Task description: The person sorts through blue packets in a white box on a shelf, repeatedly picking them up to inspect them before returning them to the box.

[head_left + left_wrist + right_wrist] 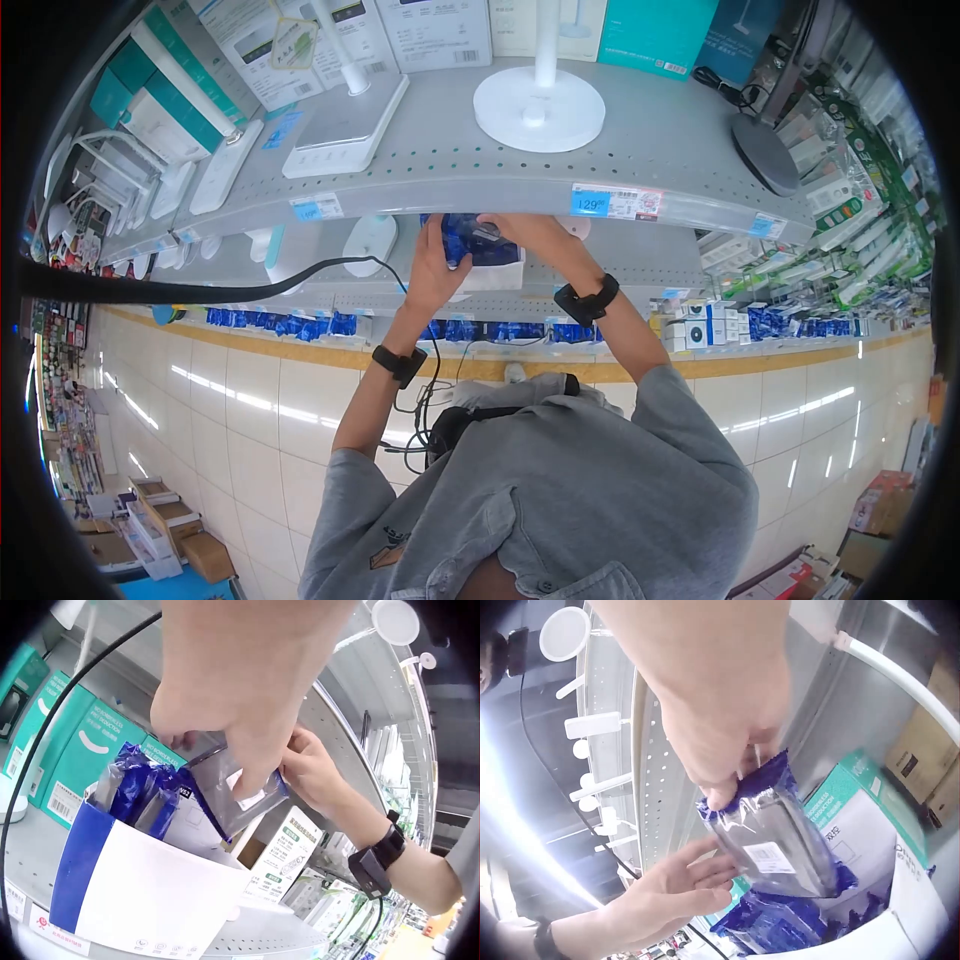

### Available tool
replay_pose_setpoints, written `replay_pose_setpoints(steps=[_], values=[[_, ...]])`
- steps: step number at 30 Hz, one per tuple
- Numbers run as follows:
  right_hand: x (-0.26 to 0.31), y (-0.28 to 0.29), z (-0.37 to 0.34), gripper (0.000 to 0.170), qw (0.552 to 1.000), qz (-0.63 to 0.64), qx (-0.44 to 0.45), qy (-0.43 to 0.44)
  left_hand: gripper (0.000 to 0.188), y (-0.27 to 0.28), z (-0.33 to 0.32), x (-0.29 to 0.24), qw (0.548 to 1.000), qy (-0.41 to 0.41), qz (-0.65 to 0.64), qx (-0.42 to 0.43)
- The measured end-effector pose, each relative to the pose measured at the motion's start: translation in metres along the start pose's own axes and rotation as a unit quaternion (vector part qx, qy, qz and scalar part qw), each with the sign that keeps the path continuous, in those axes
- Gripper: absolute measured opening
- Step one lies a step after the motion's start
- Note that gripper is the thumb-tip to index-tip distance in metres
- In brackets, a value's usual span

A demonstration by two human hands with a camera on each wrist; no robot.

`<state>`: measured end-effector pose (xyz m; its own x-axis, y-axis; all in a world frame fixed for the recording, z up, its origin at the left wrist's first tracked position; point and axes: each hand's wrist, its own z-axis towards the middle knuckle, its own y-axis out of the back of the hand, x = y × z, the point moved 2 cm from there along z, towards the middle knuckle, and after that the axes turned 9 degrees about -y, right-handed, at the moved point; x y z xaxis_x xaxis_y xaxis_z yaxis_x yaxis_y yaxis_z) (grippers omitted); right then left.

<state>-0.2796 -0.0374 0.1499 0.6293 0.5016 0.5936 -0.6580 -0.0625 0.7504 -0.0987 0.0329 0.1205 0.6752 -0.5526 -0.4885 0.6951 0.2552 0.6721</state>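
My right hand (712, 705) pinches the top edge of a flat plastic packet (769, 840) with blue ends, a clear middle and a white barcode label. Something dark and flat shows inside it. Beside the packet's edge, my left hand (679, 889) has its fingers extended and thumb apart, fingertips right at the wrapper. Under them stands an open white box (150, 885) with a blue corner, holding several similar blue packets (146, 791). In the head view, the left hand (435, 265) and right hand (530, 235) meet over this box (490, 278), just below the upper shelf's front edge.
An upper shelf (430, 130) carries white desk lamps and boxes, with price tags along its edge. Teal boxes (94, 746) stand behind the white box. Black cables (425, 400) hang near my left wrist. More blue packets line a low shelf above the tiled floor (260, 420).
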Motion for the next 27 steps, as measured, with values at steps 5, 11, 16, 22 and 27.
replay_pose_setpoints(steps=[5,11,16,22,27], values=[[-0.017,0.003,-0.016,0.020,0.986,0.155,-0.047,-0.032,0.075,-0.001,0.009,0.006,0.997,0.005,-0.058,0.048],[-0.057,-0.022,-0.035,0.031,0.979,0.136,-0.147,-0.049,0.045,-0.011,0.004,0.024,0.976,0.127,-0.173,0.035],[-0.038,-0.027,-0.042,0.054,0.998,0.010,-0.061,-0.018,0.018,-0.025,0.005,0.022,0.998,0.036,-0.051,-0.006],[-0.023,-0.038,-0.026,0.077,0.999,-0.016,0.030,0.028,0.013,-0.030,0.005,0.027,0.999,0.025,-0.017,0.017],[-0.021,-0.032,-0.006,0.076,0.993,-0.048,0.105,0.034,0.031,-0.021,0.005,0.014,0.998,-0.011,0.055,0.032]])
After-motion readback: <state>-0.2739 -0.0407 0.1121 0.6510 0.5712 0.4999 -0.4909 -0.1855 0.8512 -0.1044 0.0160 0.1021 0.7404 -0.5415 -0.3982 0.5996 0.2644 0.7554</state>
